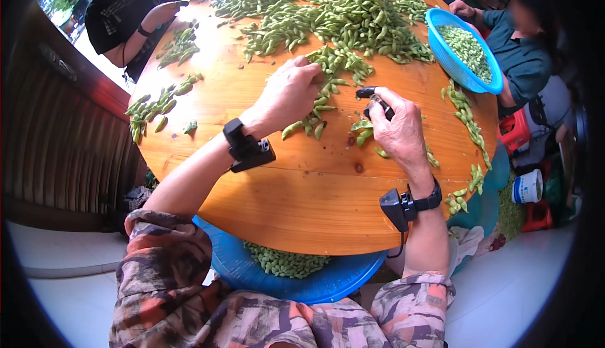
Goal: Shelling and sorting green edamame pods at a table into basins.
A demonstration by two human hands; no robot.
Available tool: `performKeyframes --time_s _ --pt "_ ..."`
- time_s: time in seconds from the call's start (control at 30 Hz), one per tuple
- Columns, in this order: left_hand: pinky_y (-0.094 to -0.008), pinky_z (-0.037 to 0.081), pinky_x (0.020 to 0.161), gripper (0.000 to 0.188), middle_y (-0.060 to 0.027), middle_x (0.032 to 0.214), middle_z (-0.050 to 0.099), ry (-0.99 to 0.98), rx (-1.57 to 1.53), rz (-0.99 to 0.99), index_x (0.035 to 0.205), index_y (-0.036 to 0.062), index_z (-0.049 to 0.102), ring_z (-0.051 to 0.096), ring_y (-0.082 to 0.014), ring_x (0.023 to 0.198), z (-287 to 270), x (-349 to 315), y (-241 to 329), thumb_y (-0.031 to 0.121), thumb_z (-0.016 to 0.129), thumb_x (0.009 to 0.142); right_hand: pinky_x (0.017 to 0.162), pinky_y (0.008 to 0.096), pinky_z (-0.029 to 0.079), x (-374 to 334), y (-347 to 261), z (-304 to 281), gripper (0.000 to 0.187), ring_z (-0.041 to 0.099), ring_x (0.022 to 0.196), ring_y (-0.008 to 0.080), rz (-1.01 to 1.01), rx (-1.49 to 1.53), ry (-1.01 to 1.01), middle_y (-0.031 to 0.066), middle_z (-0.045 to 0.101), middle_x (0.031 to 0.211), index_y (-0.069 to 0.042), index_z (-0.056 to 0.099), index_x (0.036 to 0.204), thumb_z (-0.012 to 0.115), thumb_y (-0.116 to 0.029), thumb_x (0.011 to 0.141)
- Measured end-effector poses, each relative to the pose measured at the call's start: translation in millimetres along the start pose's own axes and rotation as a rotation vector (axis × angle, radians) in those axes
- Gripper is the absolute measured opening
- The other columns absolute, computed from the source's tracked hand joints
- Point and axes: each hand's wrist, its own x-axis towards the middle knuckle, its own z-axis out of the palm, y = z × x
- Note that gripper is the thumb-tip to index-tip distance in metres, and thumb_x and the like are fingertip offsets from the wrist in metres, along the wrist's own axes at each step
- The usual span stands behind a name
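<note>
One round table (296, 200); one large heap of pods (353, 20) near twelve o'clock; one blue basket (436, 40) at two, one blue basin (350, 282) at six; two wearer's hands, the left hand (287, 93) at twelve, the right hand (401, 127) at two; two black wrist devices (249, 149), at nine and four; three other people (520, 55), at ten, two and between one and two; two red stools (513, 131) and one white bucket (528, 187) near three

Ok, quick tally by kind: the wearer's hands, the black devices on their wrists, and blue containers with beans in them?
Hands: 2 (left hand, right hand)
Black wrist devices: 2
Blue bean containers: 2 (basket, basin)
Total: 6
</note>
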Motion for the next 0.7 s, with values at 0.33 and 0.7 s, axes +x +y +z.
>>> performKeyframes --time_s 0.33,0.7 --pt "-0.0238 0.051 0.054 0.008 -0.0054 0.081 0.063 -0.035 -1.254 -0.297 0.103 0.0013 0.053 0.063 -0.0114 0.066 16 -30 37 0.006 0.058 0.098 0.045 0.0191 0.03 -4 -13 2 0.027 0.039 0.055 0.0018 0.433 0.988 -0.309 -0.0066 0.044 0.066 0.004 0.062 0.12 0.055 -0.01 0.098" --pt "-0.0217 0.046 0.056 0.01 -0.0019 0.08 0.06 0.136 -1.025 -0.23 0.098 0.002 0.049 0.052 -0.0053 0.065 22 -32 46 -0.003 0.057 0.095 0.045 0.018 0.027 -4 -3 4 0.022 0.036 0.056 0.002 0.465 1.126 -0.374 -0.0058 0.043 0.071 0.003 0.06 0.116 0.056 -0.008 0.098"
